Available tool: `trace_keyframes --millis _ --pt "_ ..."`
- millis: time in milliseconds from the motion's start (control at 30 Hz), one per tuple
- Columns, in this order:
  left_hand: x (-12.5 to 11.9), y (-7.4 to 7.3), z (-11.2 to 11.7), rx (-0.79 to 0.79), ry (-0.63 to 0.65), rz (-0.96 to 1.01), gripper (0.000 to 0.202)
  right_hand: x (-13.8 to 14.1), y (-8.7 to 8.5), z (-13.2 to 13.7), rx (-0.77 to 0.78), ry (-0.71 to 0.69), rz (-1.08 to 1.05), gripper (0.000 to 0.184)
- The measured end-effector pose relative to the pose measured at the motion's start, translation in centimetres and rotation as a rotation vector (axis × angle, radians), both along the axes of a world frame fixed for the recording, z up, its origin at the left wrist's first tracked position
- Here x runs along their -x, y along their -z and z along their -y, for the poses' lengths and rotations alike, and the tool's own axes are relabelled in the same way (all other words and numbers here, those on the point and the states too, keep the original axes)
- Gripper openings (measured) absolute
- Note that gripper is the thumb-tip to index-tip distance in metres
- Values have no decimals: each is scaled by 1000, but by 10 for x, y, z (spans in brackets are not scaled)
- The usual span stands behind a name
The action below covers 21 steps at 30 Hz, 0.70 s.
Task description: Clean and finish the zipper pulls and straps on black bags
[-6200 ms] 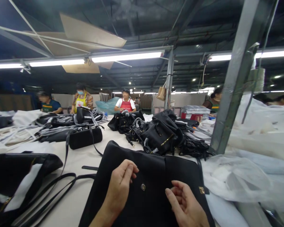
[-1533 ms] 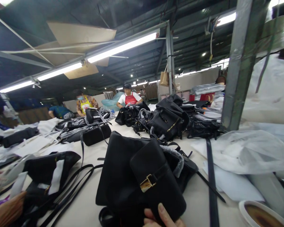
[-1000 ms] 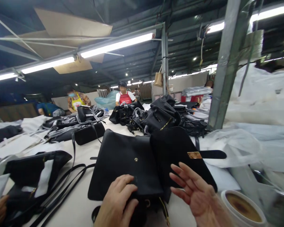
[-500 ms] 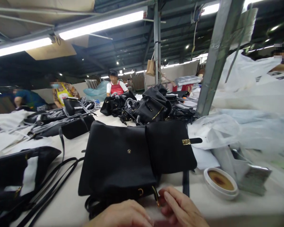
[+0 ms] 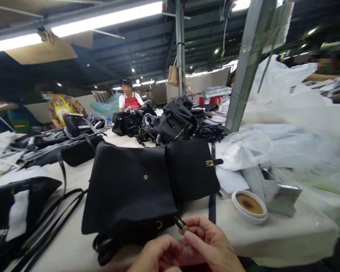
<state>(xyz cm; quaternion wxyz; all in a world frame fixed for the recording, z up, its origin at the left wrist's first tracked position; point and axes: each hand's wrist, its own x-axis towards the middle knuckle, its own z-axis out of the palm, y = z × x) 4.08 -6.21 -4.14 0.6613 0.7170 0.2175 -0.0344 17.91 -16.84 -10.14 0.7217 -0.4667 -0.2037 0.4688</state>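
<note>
A black leather bag (image 5: 127,185) lies on the table in front of me with its flap (image 5: 194,170) folded out to the right. The flap carries a gold clasp (image 5: 209,163) and a narrow tab. At the bag's near right corner, my right hand (image 5: 206,241) pinches a short black strap (image 5: 179,223) with gold-coloured metal at its end. My left hand (image 5: 161,253) is just left of it, its fingers curled in and nearly touching the right; whatever they hold is hidden. A gold ring (image 5: 159,225) shows on the bag's near side.
To the right stand a round white tub (image 5: 249,206) of brownish paste and a grey metal block (image 5: 283,198). Another black bag (image 5: 22,204) with long straps lies left. Black bags (image 5: 172,121) are piled behind, near a metal post (image 5: 246,64). Co-workers stand beyond the table.
My right hand has closed on the strap's metal end. My left hand has moved right and up, close beside it. The view has shifted, so the bag sits slightly further left.
</note>
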Motion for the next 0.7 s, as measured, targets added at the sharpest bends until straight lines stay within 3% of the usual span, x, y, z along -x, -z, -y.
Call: trace_keyframes --millis 167,333,533,700 --pt "-27 32 7 265 -235 -18 72 2 2 -1 -47 0 -45 34" --pt "-46 50 14 300 -388 38 81 1 0 1 -44 15 4 30" --pt "-49 45 16 265 -424 120 78 -4 -10 7 -8 2 155 28" --pt "-47 33 19 240 -432 75 72 -5 -15 12 95 -4 634 24"
